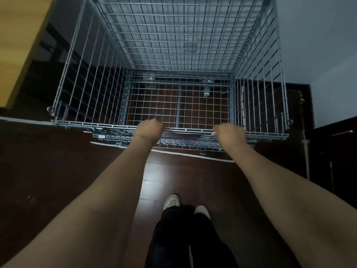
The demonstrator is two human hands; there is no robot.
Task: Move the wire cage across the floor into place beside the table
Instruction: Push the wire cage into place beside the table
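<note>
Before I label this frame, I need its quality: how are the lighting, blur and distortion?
Head view: dim overall, dark floor losing detail; wide-angle lens bows the wire cage; wooden table at upper left is blurred; both hands look slightly soft.

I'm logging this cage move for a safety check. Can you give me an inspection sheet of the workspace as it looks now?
Surface: dark wooden floor, glossy, bare near the feet.
Job's things: wire cage, open-topped, empty; table at its left.
Clutter: nothing seen.
Grippers: left hand and right hand both closed over the cage's near top rim.
Cables: nothing seen.
Surroundings: pale wall on the right; dark cabinet at right; person's light shoes behind the cage.
</note>
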